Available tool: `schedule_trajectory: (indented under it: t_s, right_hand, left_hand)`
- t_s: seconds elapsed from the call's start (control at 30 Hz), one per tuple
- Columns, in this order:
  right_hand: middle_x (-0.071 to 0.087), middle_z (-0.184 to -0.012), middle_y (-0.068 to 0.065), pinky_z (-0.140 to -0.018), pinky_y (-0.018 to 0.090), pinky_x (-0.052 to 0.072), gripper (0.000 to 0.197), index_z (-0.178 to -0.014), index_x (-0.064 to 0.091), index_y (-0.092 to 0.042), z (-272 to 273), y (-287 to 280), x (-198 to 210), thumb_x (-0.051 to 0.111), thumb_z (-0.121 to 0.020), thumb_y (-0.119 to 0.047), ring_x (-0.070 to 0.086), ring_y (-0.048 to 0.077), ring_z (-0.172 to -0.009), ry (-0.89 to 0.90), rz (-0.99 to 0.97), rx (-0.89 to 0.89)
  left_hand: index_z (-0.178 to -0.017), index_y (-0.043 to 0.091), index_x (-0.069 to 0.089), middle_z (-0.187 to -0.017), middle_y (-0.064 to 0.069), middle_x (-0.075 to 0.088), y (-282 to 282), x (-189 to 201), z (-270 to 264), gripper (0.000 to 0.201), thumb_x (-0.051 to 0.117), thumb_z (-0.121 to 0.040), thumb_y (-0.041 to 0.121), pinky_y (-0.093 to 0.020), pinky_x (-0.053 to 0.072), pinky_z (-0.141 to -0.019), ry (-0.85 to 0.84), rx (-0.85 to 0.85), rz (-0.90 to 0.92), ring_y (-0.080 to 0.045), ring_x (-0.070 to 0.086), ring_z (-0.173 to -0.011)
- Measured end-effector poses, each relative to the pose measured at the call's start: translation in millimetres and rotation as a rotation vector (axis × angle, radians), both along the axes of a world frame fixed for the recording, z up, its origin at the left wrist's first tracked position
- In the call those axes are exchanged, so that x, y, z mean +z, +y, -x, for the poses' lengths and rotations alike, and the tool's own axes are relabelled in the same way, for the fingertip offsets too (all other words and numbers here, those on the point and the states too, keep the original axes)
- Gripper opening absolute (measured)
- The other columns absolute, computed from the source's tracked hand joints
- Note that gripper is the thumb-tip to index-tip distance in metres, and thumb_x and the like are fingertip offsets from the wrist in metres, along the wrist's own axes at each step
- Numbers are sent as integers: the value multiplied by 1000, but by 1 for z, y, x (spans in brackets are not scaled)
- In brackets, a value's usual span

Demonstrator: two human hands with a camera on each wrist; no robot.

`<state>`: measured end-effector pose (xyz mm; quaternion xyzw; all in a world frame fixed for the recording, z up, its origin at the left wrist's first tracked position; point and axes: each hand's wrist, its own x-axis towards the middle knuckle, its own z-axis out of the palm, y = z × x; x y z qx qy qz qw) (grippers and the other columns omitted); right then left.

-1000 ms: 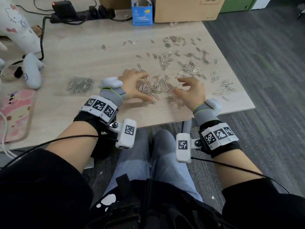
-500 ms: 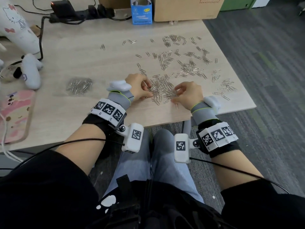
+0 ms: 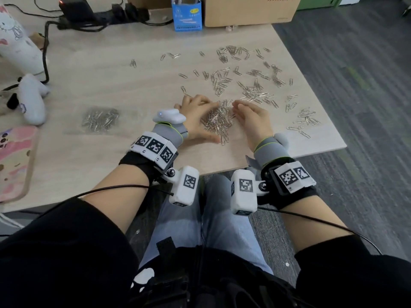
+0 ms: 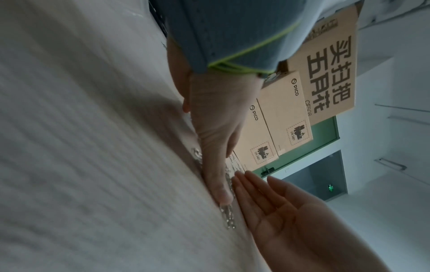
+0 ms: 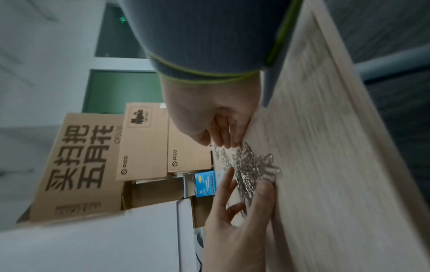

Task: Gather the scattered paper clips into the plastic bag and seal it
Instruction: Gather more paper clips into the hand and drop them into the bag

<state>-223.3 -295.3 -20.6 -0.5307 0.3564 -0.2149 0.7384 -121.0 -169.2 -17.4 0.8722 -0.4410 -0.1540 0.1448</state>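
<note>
Head view looks down on the worktop point(image 3: 111, 81); both wrist views, close and low, share the clip pile point(image 5: 251, 165).

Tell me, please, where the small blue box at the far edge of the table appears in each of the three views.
Head view: blue box stands top centre, beside the cardboard box.
Left wrist view: not visible; only brown PICO cartons behind the left hand.
Right wrist view: blue box sits centre, just above the left hand's fingers, left of the paper clip pile.
Shared landmark: the paper clip pile between both hands, a thin strip in the left wrist view.
</note>
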Motion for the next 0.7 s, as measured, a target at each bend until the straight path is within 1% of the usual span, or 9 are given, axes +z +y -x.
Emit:
schedule_trajectory:
  t_s: [0.07, 0.13, 0.23, 0.33, 0.4, 0.5, 0.53, 0.6, 0.7]
  right_hand:
    - [62, -103, 12, -89, 22, 48, 29, -122, 52, 9, -1, 3, 0, 41, -97, 0, 57, 22, -98, -117, -198, -12]
    - [60, -112, 15, -88, 20, 48, 32, -125, 49, 10, -2, 2, 0, 39, -99, -5, 57, 22, -103, -165, -288, 3]
    - [63, -99, 8, -88, 21, 47, 24, -111, 57, 3, -4, 0, -1, 40, -98, -8, 61, 17, -92, -175, -375, 27]
    - [62, -94, 8, -84, 22, 49, 22, -92, 58, -3, -6, -3, 0, 37, -98, -10, 61, 18, -93, -186, -460, 31]
    - [62, -97, 11, -84, 24, 49, 28, -90, 57, -2, -8, -4, 1, 33, -100, -13, 59, 24, -109, -197, -507, 36]
    - [59, -122, 21, -91, 30, 48, 31, -91, 56, 1, -10, -6, 3, 31, -100, -15, 50, 31, -126, -190, -556, 43]
    - [54, -130, 23, -96, 32, 46, 32, -91, 56, 3, -11, -6, 4, 32, -100, -15, 49, 32, -127, -188, -567, 43]
    - [50, -135, 25, -102, 35, 43, 32, -90, 56, 5, -13, -8, 5, 32, -100, -15, 49, 34, -127, -185, -589, 39]
    - [52, -132, 26, -95, 36, 48, 32, -91, 56, 6, -14, -10, 6, 33, -99, -15, 51, 35, -124, -182, -620, 47]
  left_hand:
    - [-127, 33, 52, -128, -2, 46, -5, 0, -1, 92, 63, -45, 73, -35, 32, -98, 52, 13, 92, -28, 36, -118]
    - [-117, 26, 61, -118, -7, 51, -9, -1, -2, 61, 75, -63, 52, -31, 37, -94, 80, 23, 173, -26, 46, -111]
    - [-104, 19, 67, -108, -7, 56, -13, -2, -3, 36, 74, -72, 35, -25, 40, -81, 99, 61, 262, -17, 52, -89]
    - [-97, 16, 68, -104, -8, 60, -18, -1, -7, 26, 72, -75, 29, -21, 33, -75, 81, 63, 251, -20, 54, -88]
    - [-93, 14, 69, -99, -8, 62, -21, 1, -13, 24, 73, -74, 27, -22, 34, -75, 81, 53, 241, -19, 55, -88]
    - [-86, 14, 71, -87, -2, 62, -23, 4, -21, 20, 76, -71, 26, -23, 39, -74, 121, 84, 245, -13, 52, -77]
    - [-83, 15, 72, -83, -1, 63, -23, 5, -23, 18, 77, -70, 25, -24, 41, -73, 146, 101, 259, -12, 52, -71]
    - [-80, 15, 72, -77, -2, 64, -23, 8, -29, 16, 78, -68, 24, -24, 42, -71, 184, 115, 298, -8, 52, -62]
    - [-80, 14, 73, -68, 1, 64, -23, 12, -34, 15, 79, -68, 21, -25, 45, -69, 248, 134, 356, -3, 54, -60]
